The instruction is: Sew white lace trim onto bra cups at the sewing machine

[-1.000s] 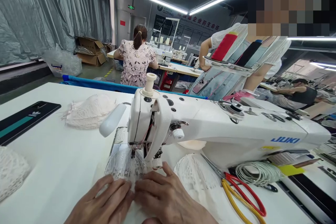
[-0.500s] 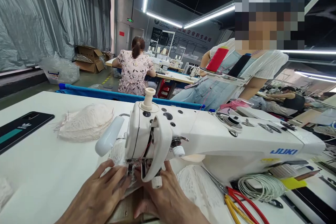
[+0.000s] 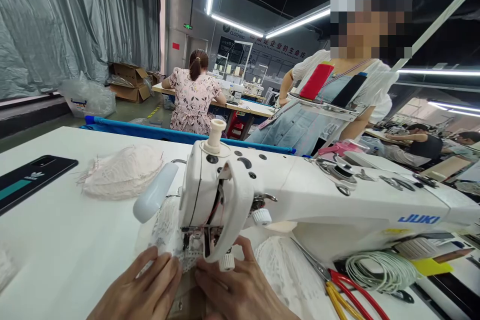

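Note:
A white JUKI sewing machine (image 3: 300, 200) stands on the white table (image 3: 67, 240). Under its needle lies a piece of white lace fabric (image 3: 168, 235). My left hand (image 3: 144, 290) presses flat on the lace just left of the presser foot. My right hand (image 3: 240, 285) presses on it right below the machine head, fingertips near the small knob. Both hands hold the lace down against the table; a tan piece shows between them at the bottom edge.
A lace cup (image 3: 122, 177) lies at the back left, a dark phone (image 3: 26, 182) farther left. More lace (image 3: 285, 270), red and yellow scissors (image 3: 352, 295) and a coil of white cord (image 3: 378, 270) lie right of my hands. A person stands behind the machine; another sits farther back.
The lace has fed back under the needle. My hands slid toward the presser foot, then drew slightly back toward me. The view tilted a little.

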`<state>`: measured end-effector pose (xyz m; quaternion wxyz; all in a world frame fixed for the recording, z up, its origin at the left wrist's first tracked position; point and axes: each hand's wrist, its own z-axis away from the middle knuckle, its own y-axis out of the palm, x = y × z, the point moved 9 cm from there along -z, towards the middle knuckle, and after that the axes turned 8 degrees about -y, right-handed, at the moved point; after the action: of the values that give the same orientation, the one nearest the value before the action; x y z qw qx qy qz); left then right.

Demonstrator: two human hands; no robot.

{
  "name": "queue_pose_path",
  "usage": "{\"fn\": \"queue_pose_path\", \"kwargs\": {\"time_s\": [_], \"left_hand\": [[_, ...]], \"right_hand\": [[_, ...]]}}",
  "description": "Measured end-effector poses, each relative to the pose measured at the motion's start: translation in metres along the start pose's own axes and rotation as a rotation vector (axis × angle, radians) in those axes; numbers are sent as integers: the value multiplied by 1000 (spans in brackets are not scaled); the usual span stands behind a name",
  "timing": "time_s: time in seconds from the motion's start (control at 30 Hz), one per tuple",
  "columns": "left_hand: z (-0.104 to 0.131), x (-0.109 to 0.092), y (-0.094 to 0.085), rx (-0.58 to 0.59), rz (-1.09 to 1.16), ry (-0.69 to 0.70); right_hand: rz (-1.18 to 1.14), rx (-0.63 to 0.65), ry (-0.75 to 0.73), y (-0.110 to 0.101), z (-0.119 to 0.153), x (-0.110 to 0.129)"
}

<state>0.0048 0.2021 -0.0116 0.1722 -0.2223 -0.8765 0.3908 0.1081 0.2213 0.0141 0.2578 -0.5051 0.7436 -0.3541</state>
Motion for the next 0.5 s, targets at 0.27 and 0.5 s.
{"fn": "queue_pose_path", "kwargs": {"time_s": [0.27, 0.5], "left_hand": [[4, 3, 6, -19, 42, -21], [-5, 22, 25, 14, 57, -29]], "right_hand": [[13, -25, 33, 0, 0, -6], [88, 67, 65, 4, 3, -12]]}}
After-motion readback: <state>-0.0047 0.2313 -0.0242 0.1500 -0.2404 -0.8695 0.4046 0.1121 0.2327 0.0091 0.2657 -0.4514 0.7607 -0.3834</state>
